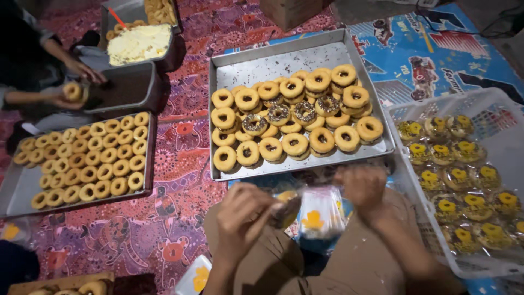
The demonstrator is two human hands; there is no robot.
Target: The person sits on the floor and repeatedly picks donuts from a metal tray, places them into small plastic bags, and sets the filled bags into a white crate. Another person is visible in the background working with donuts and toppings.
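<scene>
Packing looks partly done: the white basket [494,112] on the right already holds many bagged doughnuts [464,191] with yellow labels, while the metal tray [284,63] just ahead carries a heap of glazed doughnuts [295,128] not yet wrapped, so a good share seems left. The left hand [243,216] is closed on a doughnut [286,207] and has it at the mouth of a clear plastic bag [319,210]; the right hand [363,188] pinches the bag's top edge, the two hands apart with the bag stretched between them above the lap. To the left lies a second tray [16,191] of plain rings [90,161], and another person's hands [73,82] work a doughnut over a dark pan [128,84] on the patterned floor mat [180,180].
</scene>
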